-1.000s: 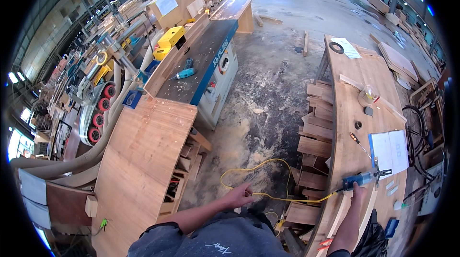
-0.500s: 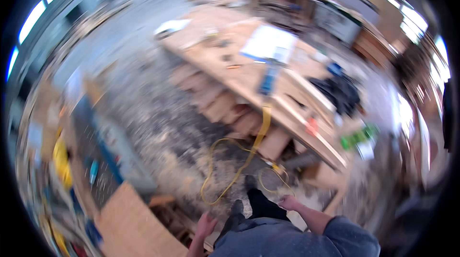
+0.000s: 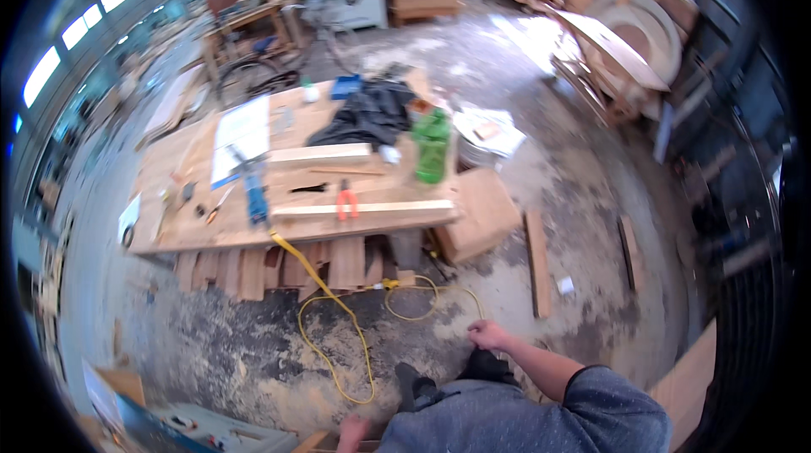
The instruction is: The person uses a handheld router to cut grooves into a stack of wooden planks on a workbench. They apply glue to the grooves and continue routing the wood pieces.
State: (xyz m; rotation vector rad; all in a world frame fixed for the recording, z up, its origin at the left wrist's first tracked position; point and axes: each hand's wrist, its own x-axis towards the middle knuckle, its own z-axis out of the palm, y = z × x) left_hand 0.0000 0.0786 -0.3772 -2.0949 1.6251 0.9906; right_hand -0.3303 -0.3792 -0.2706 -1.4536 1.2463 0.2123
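Observation:
My right hand point(image 3: 488, 336) hangs in front of my dark trouser leg, its fingers curled closed; anything inside them is hidden. A thin yellow cord point(image 3: 361, 335) loops over the floor and runs up close to this hand; whether they touch I cannot tell. My left hand point(image 3: 353, 429) is low at the bottom edge, smeared, its fingers unclear. Ahead stands a wooden worktable point(image 3: 165, 229). On it lie a blue power tool point(image 3: 256, 199) with a yellow strap-like cord, orange-handled pliers point(image 3: 347, 199), pale wood strips point(image 3: 372, 210), white sheets point(image 3: 241, 136), a black cloth point(image 3: 367, 111) and a green bottle point(image 3: 432, 147).
Stacked boards point(image 3: 245, 271) fill the space under the table. A wooden box point(image 3: 481, 215) stands at its right end, with loose planks point(image 3: 537, 263) on the floor beyond. At lower left is a grey-blue machine point(image 3: 220, 428). Sawdust covers parts of the floor.
My view has swung to the right, so the table now lies across in front of me. The machine and sheet of board at left have slid toward the lower edge. Both hands stay low.

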